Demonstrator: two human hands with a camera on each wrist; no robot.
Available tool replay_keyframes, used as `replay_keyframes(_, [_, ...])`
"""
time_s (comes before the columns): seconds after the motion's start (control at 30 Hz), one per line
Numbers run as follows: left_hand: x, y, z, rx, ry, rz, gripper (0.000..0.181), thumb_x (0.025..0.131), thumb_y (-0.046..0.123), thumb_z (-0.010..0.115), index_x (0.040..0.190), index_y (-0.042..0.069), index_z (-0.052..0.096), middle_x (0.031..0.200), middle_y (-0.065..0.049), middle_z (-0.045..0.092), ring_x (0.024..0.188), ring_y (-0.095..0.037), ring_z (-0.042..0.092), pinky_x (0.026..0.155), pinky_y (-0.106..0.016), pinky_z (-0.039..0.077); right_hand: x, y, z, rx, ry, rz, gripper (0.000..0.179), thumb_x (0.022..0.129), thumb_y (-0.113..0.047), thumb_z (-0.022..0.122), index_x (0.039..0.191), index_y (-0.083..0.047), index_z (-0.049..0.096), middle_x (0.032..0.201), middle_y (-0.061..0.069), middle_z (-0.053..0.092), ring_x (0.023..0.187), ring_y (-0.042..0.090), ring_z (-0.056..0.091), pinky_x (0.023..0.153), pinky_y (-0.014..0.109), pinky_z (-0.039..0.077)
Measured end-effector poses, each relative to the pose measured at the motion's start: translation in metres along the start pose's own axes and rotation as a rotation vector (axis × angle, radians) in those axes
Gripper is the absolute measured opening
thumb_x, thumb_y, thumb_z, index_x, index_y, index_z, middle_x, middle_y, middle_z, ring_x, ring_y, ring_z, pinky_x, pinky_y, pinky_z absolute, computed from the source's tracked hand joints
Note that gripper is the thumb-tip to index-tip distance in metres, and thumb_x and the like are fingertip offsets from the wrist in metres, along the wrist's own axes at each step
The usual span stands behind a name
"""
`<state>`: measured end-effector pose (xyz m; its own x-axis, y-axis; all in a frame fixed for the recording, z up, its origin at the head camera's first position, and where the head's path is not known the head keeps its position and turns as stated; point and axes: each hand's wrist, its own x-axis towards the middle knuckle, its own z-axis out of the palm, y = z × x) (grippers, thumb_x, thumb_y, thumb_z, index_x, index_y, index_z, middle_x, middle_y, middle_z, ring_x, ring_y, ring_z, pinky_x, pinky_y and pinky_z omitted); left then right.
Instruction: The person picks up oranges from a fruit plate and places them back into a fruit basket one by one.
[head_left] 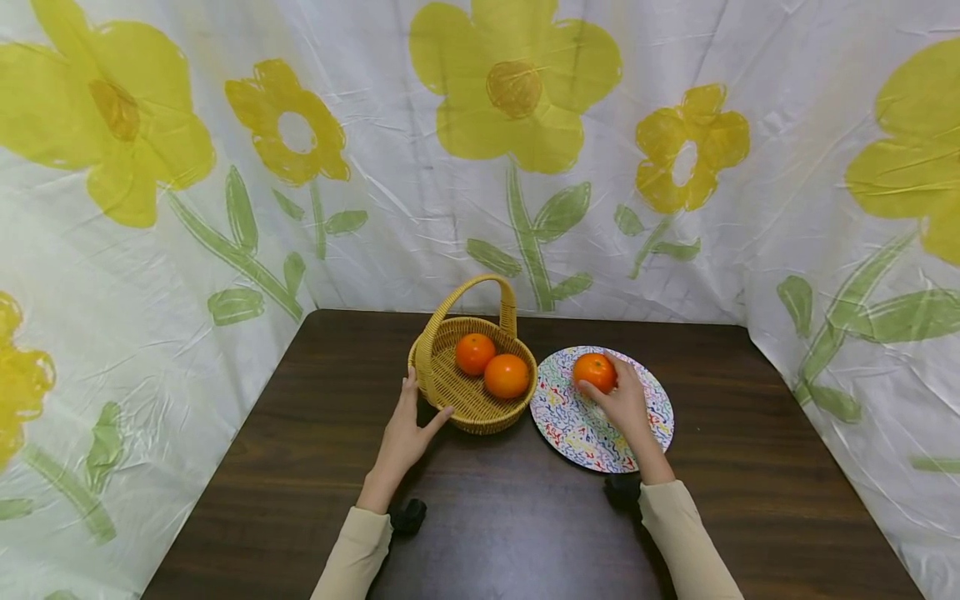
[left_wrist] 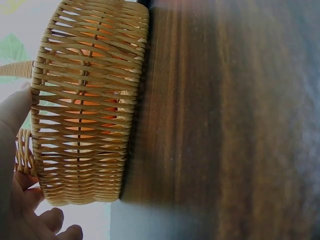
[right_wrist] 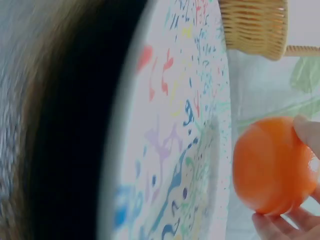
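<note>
A yellow wicker basket [head_left: 480, 414] with a tall arched handle stands on the table, holding two oranges [head_left: 476, 354]. My left hand [head_left: 405, 429] grips its left side; in the left wrist view the thumb [left_wrist: 16, 107] lies at the rim, the other fingers beside the handle's base. To the right, my right hand [head_left: 622, 400] pinches a third orange [right_wrist: 272, 165] between thumb and fingers, close over a round plate [head_left: 577, 437] with a multicoloured squiggle pattern. Through the weave, orange patches [left_wrist: 95, 102] show in the left wrist view.
The dark wooden table [head_left: 315, 467] runs back to a white cloth [head_left: 390, 250] printed with yellow flowers, which hangs behind and on both sides. Basket and plate stand side by side near its far edge. Black wrist devices [head_left: 408, 517] sit below both hands.
</note>
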<state>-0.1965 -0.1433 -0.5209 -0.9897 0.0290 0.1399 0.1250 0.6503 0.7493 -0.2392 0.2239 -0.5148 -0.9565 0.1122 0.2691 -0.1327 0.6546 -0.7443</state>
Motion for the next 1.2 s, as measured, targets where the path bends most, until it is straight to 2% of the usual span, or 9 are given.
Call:
replay_keyframes(0.17, [0.000, 0.000, 0.000, -0.004, 0.002, 0.004, 0.097, 0.082, 0.061, 0.057, 0.150, 0.025, -0.001, 0.156, -0.008, 0.008, 0.142, -0.026, 0.012, 0.102, -0.060, 0.029, 0.000, -0.008, 0.001, 0.000, 0.012, -0.016, 0.072, 0.077, -0.034, 0.075, 0.136, -0.006, 0.044, 0.128, 0.021, 0.046, 0.109, 0.037, 0.049, 0.088, 0.051, 0.046])
replay_keyframes(0.43, [0.000, 0.000, 0.000, -0.004, 0.012, 0.015, 0.096, 0.082, 0.059, 0.058, 0.150, 0.026, -0.001, 0.156, -0.007, 0.008, 0.143, -0.024, 0.010, 0.103, -0.059, 0.028, -0.001, -0.021, 0.002, 0.029, 0.019, -0.046, 0.070, 0.077, -0.031, 0.076, 0.135, -0.005, 0.046, 0.126, 0.021, 0.046, 0.107, 0.037, 0.051, 0.083, 0.051, 0.049])
replay_keyframes(0.93, [0.000, -0.001, 0.001, -0.007, 0.006, 0.008, 0.097, 0.082, 0.059, 0.058, 0.151, 0.022, 0.001, 0.156, -0.004, 0.006, 0.143, -0.022, 0.009, 0.104, -0.059, 0.027, -0.002, -0.034, 0.003, 0.054, 0.008, -0.060, 0.073, 0.076, -0.032, 0.077, 0.137, -0.008, 0.045, 0.129, 0.018, 0.047, 0.109, 0.035, 0.051, 0.086, 0.049, 0.048])
replay_keyframes(1.2, [0.001, -0.002, 0.001, 0.006, 0.010, 0.035, 0.091, 0.083, 0.059, 0.056, 0.150, 0.028, 0.002, 0.157, -0.003, 0.005, 0.143, -0.024, 0.007, 0.102, -0.059, 0.029, 0.001, -0.039, 0.007, 0.046, 0.021, -0.126, 0.073, 0.075, -0.032, 0.077, 0.135, -0.004, 0.046, 0.127, 0.019, 0.049, 0.107, 0.034, 0.052, 0.084, 0.048, 0.047])
